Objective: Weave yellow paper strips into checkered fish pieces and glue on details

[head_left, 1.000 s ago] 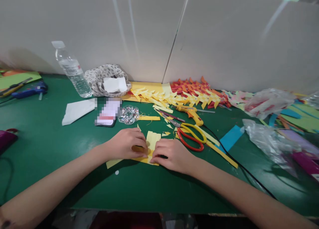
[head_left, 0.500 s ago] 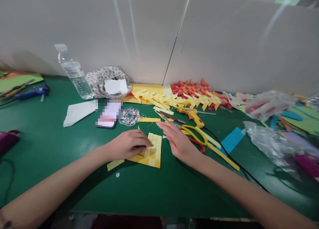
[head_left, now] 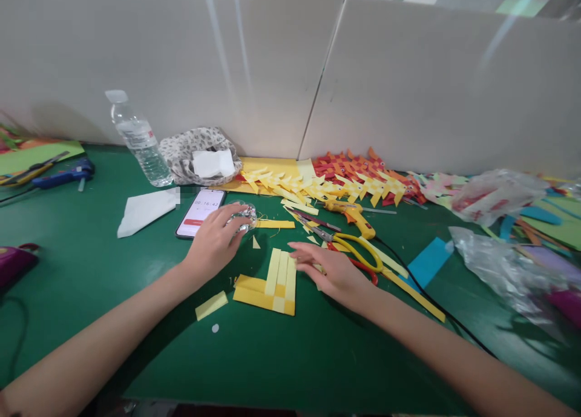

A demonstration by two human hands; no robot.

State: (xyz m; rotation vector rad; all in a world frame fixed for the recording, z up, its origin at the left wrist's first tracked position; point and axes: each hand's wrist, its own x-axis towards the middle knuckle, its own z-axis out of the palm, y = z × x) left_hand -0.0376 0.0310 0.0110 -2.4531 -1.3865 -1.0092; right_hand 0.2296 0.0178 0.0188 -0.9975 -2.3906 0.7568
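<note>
My left hand (head_left: 216, 237) reaches over a clear flower-shaped case (head_left: 249, 214) of small bits, its bent fingers closed around the near left side, which they partly cover. In front lies an L-shaped piece of woven paper strips (head_left: 280, 290), flat on the table, pale yellow crossing deeper yellow. Just right of its upper strips hovers my right hand (head_left: 333, 275), fingers loosely bent and apart, with nothing seen in them. Past that hand lie scissors (head_left: 358, 247) with yellow and red handles. A small yellow paper strip (head_left: 211, 305) is left of the woven piece.
A phone (head_left: 200, 213) showing a timer lies beside my left hand. Behind stand a water bottle (head_left: 140, 141) and a patterned cloth pouch (head_left: 181, 154). A yellow glue gun (head_left: 351, 214), folded yellow paper pieces (head_left: 363, 187), blue paper (head_left: 426, 262) and plastic bags (head_left: 494, 265) lie right.
My left hand has left the woven paper and moved up and left onto the clear case. The right hand has shifted slightly down and right, its fingers now more bent.
</note>
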